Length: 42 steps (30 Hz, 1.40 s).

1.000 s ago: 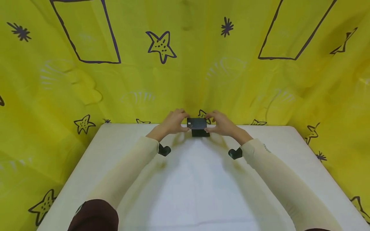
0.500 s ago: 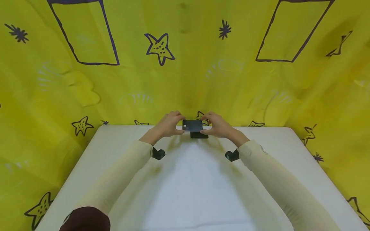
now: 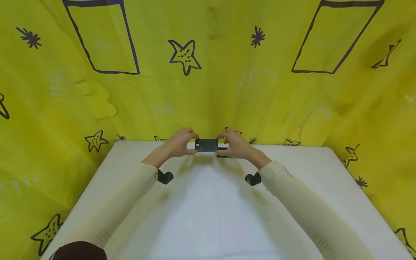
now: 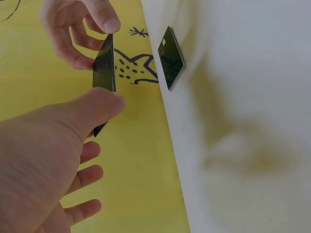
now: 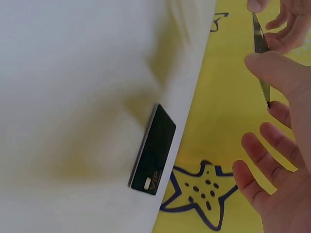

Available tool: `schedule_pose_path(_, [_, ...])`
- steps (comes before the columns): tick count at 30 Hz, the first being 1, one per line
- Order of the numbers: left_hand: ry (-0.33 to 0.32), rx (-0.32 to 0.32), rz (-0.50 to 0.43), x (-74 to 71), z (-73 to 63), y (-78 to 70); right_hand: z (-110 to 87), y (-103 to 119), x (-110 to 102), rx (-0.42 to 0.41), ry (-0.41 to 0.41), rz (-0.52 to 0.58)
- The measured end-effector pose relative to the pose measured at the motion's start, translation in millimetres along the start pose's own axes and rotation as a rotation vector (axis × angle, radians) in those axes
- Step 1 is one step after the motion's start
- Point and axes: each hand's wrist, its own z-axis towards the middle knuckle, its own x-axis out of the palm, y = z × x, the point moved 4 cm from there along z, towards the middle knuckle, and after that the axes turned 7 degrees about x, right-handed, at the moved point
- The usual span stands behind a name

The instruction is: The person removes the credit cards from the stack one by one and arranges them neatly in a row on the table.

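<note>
A black bank-style card, with a small light chip and VIP lettering, is held up above the table's far edge. My left hand pinches its left end between thumb and fingers. At the other end, my right hand pinches it the same way. In the left wrist view the raised card is seen nearly edge-on, apart from the table. A second dark card, also marked VIP, lies flat on the table near the far edge; whether it is a single card or a thin stack I cannot tell. My right thumb partly covers it in the head view.
The white table ends just beyond the hands, against a yellow curtain with drawn stars. Dark heart-shaped pieces sit at both wrists. Arm shadows fall across the tabletop.
Both hands have moved left with the held card, from above the dark card on the table to its left side. The card on the table stays put.
</note>
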Motion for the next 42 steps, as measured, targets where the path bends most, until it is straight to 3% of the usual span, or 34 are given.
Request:
schedule_pose_path(5, [-0.021,0.02,-0.004,-3.6,-17.8,7.4,5.4,12.8,10.9,-0.008,0.021,0.029])
schedule_pose_path(17, [-0.042,-0.011,-0.022,-9.5,-58.9,24.7,20.6,37.9,43.6,-0.049,0.036,0.079])
schedule_pose_path(26, [-0.02,-0.061,-0.025,-4.5,-88.5,38.9,28.8,53.9,71.6,-0.043,0.07,0.141])
schedule_pose_path(31, [0.009,-0.12,-0.04,-2.2,-103.7,46.3,33.4,61.3,88.4,-0.011,0.098,0.19])
schedule_pose_path(42, [0.022,-0.166,-0.048,10.9,-133.2,56.0,35.6,75.1,119.6,-0.017,0.126,0.149])
